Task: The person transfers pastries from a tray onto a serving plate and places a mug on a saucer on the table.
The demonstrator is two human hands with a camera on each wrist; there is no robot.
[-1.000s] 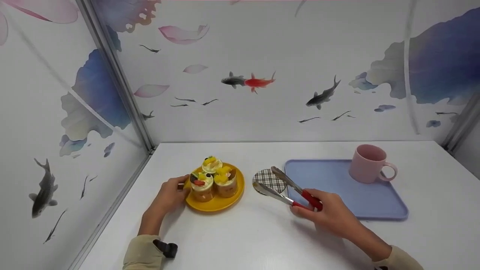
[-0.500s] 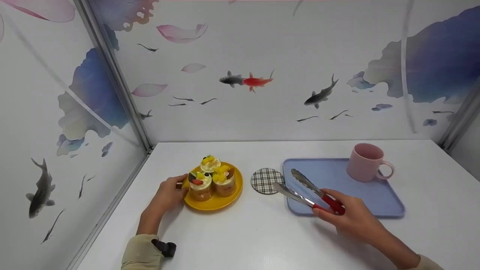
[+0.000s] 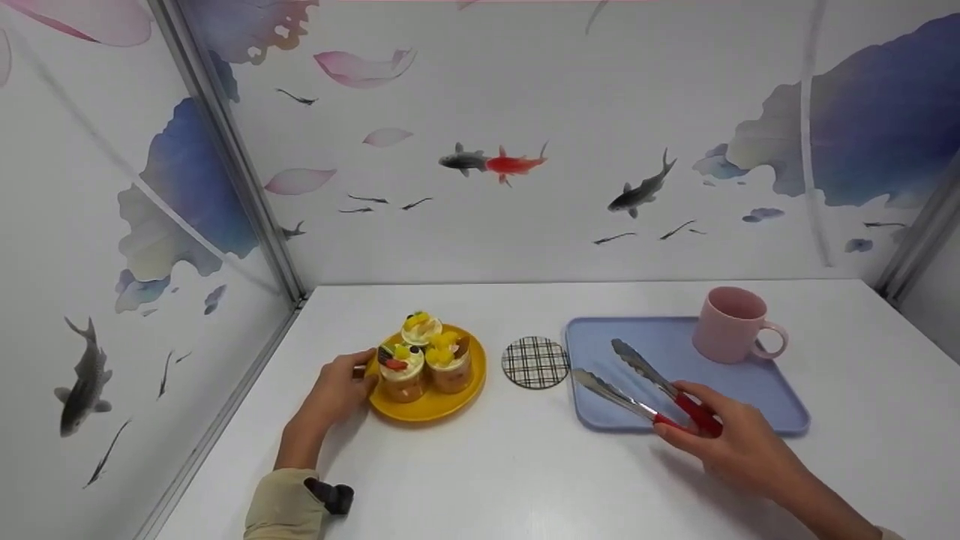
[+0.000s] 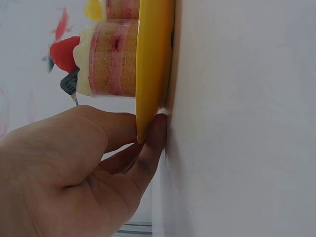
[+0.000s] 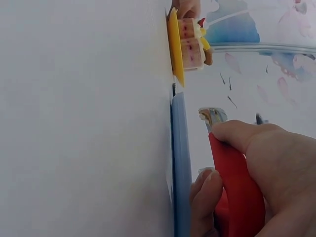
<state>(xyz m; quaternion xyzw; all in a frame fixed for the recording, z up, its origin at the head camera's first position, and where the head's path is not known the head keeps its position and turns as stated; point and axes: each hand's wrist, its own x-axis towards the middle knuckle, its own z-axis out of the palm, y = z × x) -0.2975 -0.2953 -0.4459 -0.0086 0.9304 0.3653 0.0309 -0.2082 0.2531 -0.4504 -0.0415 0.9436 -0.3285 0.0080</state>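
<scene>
My left hand (image 3: 341, 390) pinches the left rim of a yellow plate (image 3: 465, 394); in the left wrist view the thumb lies above the rim and the fingers (image 4: 148, 153) below it. On the plate stand three dessert cups (image 3: 405, 382) topped with cream and fruit. My right hand (image 3: 739, 442) grips metal tongs (image 3: 637, 375) by their red handles (image 5: 234, 182). Their two arms are spread with nothing between the tips, above the left part of a blue tray (image 3: 645, 330). A pink mug (image 3: 729, 330) stands upright on the tray's back right part.
A round plaid coaster (image 3: 535, 363) lies between the plate and the tray, by the tray's left edge. All stand on a white table (image 3: 480, 480). Printed wall panels (image 3: 525, 240) border it at the back and left.
My right hand has carried the tongs rightward, from over the coaster to over the tray. The left hand stays on the plate, and the dessert cups have not shifted on it.
</scene>
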